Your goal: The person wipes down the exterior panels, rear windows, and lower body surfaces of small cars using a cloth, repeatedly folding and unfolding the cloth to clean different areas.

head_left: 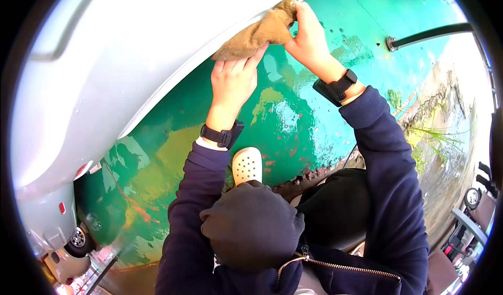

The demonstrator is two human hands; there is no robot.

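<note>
A damp-looking brown cloth [257, 35] lies bunched along the lower edge of a silver-white car body [120, 48]. My right hand [310, 39] grips the cloth's far end, thumb toward me and the other fingers partly hidden behind it. Lower and to the left, my left hand [234, 83] holds the near part of the cloth, its fingertips tucked out of sight against the fabric. Both wrists carry black straps with small dark boxes.
Wet green painted floor [209, 106] with worn patches spreads below the car. A black post [432, 35] is fixed to it at right. Weeds [432, 135] and rough wet ground lie beyond its edge. My cream clog [247, 165] and bent dark knee [254, 227] are close below my hands.
</note>
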